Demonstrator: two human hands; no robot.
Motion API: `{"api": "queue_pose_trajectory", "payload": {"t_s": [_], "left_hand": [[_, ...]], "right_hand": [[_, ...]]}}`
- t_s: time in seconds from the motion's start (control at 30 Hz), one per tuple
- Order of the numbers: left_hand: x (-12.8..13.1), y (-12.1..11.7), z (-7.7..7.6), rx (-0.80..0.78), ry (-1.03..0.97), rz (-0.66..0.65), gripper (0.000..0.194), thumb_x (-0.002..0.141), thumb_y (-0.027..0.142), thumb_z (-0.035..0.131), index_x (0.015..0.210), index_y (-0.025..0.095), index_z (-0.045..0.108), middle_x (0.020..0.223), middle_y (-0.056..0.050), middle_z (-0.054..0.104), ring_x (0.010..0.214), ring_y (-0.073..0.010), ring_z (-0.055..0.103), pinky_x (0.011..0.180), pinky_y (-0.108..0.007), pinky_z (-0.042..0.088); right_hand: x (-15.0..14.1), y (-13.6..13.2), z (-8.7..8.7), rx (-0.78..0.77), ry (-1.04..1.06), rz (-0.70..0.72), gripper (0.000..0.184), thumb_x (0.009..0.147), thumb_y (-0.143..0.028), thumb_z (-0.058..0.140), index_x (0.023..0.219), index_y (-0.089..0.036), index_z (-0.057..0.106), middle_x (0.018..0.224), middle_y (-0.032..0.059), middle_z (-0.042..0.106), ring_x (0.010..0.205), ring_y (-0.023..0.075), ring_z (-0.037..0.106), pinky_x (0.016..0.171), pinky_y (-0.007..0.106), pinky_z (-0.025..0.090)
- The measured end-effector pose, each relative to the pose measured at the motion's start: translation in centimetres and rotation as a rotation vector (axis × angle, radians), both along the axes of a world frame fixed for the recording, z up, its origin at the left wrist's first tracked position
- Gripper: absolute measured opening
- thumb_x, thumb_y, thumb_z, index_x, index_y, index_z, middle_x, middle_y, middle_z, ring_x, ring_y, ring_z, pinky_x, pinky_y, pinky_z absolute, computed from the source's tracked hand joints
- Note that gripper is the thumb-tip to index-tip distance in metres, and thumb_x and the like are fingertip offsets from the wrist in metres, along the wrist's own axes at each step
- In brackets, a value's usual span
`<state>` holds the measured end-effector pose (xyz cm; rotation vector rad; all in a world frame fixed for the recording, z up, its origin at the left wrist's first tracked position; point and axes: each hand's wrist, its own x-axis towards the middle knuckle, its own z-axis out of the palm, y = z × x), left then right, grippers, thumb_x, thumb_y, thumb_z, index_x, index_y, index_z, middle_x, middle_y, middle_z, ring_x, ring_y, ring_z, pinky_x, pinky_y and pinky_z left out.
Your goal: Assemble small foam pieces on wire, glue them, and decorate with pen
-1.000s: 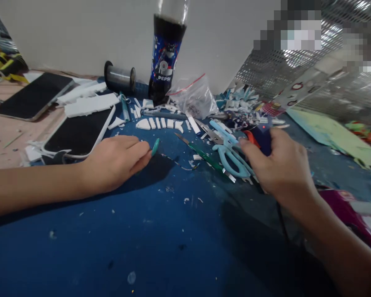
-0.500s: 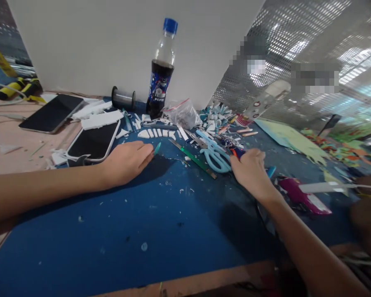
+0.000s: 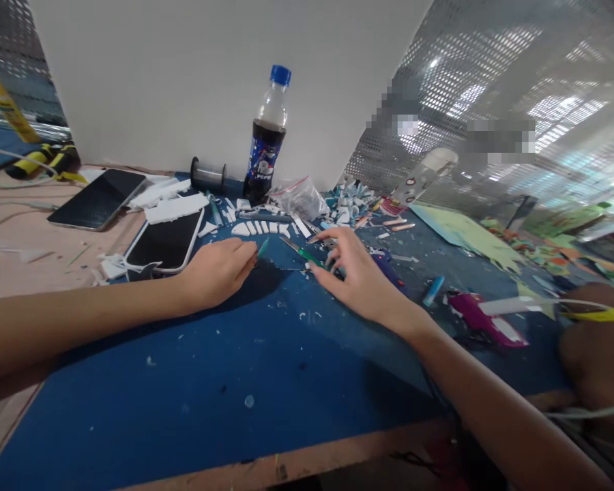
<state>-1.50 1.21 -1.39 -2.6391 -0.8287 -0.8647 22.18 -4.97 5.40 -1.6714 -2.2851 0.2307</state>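
Observation:
My left hand (image 3: 224,271) rests on the blue mat (image 3: 199,382), its fingers closed on a small teal pointed piece (image 3: 263,247) whose tip sticks out. My right hand (image 3: 355,273) reaches over a green-handled craft knife (image 3: 303,253), thumb and fingers apart on either side of it. Whether the fingers touch the knife, I cannot tell. Most of the light blue scissors is hidden beneath this hand. A dark blue tool (image 3: 387,270), partly covered, lies just right of the hand. Beyond both hands lies a row of white cut pieces (image 3: 260,228).
A cola bottle (image 3: 266,146) stands before a white board (image 3: 184,82), beside a wire spool (image 3: 208,176). Two phones lie at left, one dark (image 3: 99,198), one white-edged (image 3: 166,242). Foam scraps (image 3: 353,201) pile up behind. A magenta packet (image 3: 486,320) lies right, near another person's arm (image 3: 593,354).
My right hand has let go of the dark blue tool and moved left over the scissors to the craft knife. My left hand keeps its hold on the teal piece. The view has tilted slightly.

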Motion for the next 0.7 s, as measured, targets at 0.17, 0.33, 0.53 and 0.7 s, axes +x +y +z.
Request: {"api": "queue_pose_trajectory", "payload": {"t_s": [0.17,0.33,0.53,0.7], "left_hand": [[0.0,0.0,-0.1,0.0,-0.02,0.007,0.028,0.093,0.017,0.032,0.071,0.016,0.05,0.057,-0.003,0.052,0.051,-0.0132,0.047,0.045,-0.025,0.03],[0.0,0.1,0.1,-0.032,-0.031,0.023,0.028,0.092,0.017,0.034,0.068,0.017,0.048,0.055,-0.001,0.049,0.05,-0.0122,0.044,0.046,-0.025,0.029],[0.1,0.2,0.0,-0.07,-0.051,0.029,0.027,0.092,0.017,0.034,0.068,0.018,0.046,0.054,0.0,0.047,0.048,-0.0126,0.043,0.045,-0.026,0.029],[0.1,0.2,0.0,-0.094,-0.059,0.029,0.026,0.091,0.017,0.035,0.067,0.018,0.045,0.054,0.0,0.046,0.047,-0.0118,0.042,0.044,-0.025,0.029]], "right_hand": [[-0.7,2.1,-0.6,-0.195,0.011,0.156,0.052,0.091,-0.04,0.044,0.137,-0.019,0.033,0.112,0.0118,0.056,0.074,0.0166,0.053,0.066,0.032,0.042],[0.8,1.4,0.2,-0.224,-0.01,0.134,0.038,0.095,-0.043,0.039,0.114,-0.014,0.055,0.066,0.001,0.051,0.057,0.0129,0.044,0.057,0.029,0.034],[5.6,-2.0,3.2,-0.354,-0.006,0.012,0.038,0.092,-0.049,0.042,0.082,-0.019,0.064,0.062,0.0007,0.056,0.055,0.0122,0.046,0.055,0.028,0.034],[8.5,-4.0,4.6,-0.096,-0.138,-0.312,0.043,0.087,-0.058,0.043,0.074,-0.02,0.059,0.055,0.0024,0.05,0.05,0.015,0.04,0.05,0.031,0.029]]}}
